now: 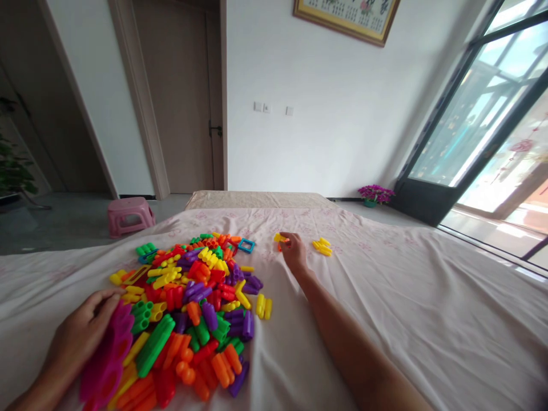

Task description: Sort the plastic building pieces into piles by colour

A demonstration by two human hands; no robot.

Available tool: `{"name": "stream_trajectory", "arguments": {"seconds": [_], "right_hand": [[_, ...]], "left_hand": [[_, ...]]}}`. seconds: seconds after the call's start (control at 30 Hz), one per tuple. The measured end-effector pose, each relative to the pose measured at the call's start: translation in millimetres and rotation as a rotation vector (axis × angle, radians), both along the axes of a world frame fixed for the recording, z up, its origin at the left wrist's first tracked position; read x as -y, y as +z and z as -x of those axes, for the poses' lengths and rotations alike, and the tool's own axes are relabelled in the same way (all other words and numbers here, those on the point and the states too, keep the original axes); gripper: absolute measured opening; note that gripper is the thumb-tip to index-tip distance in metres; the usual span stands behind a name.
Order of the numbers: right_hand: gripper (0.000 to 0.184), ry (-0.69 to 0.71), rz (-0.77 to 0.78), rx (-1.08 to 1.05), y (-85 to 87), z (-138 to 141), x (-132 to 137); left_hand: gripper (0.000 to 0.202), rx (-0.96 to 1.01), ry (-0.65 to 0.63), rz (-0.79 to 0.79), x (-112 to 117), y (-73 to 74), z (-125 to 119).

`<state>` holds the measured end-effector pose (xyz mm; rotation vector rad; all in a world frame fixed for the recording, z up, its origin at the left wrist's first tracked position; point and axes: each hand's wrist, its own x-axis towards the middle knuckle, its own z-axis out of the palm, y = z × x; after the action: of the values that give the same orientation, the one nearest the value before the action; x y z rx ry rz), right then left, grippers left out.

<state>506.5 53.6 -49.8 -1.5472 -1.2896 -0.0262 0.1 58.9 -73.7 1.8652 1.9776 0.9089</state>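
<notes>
My left hand (85, 328) is at the left of a heap of plastic building pieces (188, 294), its thumb and fingers closed on the upper edge of a magenta, scalloped plastic piece (109, 357). The heap mixes red, orange, yellow, green and purple tube-shaped pieces. Beyond the heap to the right, my right hand (294, 251) pinches a small yellow plastic piece (279, 237) just above the cloth. A bit of orange (280, 247) shows under its fingers; whether it is held too, I cannot tell. Several yellow pieces (322, 246) lie together right of that hand.
A pale flowered cloth (385, 297) covers the table. A blue square frame piece (246, 245) sits at the heap's far edge; a yellow piece (264, 307) lies at its right. Further off are a pink stool (131, 217), potted magenta flowers (375, 194), a door and a window.
</notes>
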Motion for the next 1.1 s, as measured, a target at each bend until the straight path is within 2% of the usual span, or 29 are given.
{"name": "stream_trajectory", "arguments": {"seconds": [0.1, 0.3, 0.4, 0.5, 0.57, 0.67, 0.8, 0.9, 1.0, 1.1], "right_hand": [[0.035, -0.203, -0.033, -0.062, 1.0, -38.8, 3.4], [0.041, -0.530, 0.003, -0.178, -6.4, -102.0, 19.3], [0.044, -0.637, 0.039, -0.192, -10.4, -116.1, 25.7], [0.046, -0.666, 0.012, -0.190, -9.8, -113.2, 26.2], [0.042, -0.577, -0.030, -0.182, -7.0, -101.2, 22.6], [0.033, -0.293, -0.029, -0.162, -2.2, -69.4, 13.9], [0.023, 0.130, 0.092, -0.023, 1.0, -12.8, 7.0], [0.021, 0.371, 0.219, 0.154, 1.5, 25.0, 10.4], [0.022, 0.481, 0.315, 0.311, 2.0, 48.7, 17.3], [0.020, 0.494, 0.363, 0.452, 2.8, 58.2, 21.9]], "left_hand": [[0.045, 0.091, 0.010, 0.103, 0.7, 3.0, -2.1], [0.044, 0.136, 0.020, 0.127, 5.4, 9.5, -6.8], [0.044, 0.132, 0.022, 0.119, 6.3, 10.3, -7.1], [0.043, 0.122, 0.017, 0.097, 6.2, 10.2, -7.0], [0.042, 0.115, 0.011, 0.081, 6.1, 10.0, -7.2], [0.042, 0.108, 0.012, 0.077, 6.0, 9.3, -6.9], [0.041, 0.111, 0.006, 0.072, 5.2, 8.1, -5.1], [0.041, 0.110, 0.006, 0.084, 4.5, 8.2, -4.9], [0.043, 0.118, 0.015, 0.114, 4.6, 9.2, -6.4], [0.043, 0.124, 0.014, 0.121, 4.8, 9.1, -7.2]]}}
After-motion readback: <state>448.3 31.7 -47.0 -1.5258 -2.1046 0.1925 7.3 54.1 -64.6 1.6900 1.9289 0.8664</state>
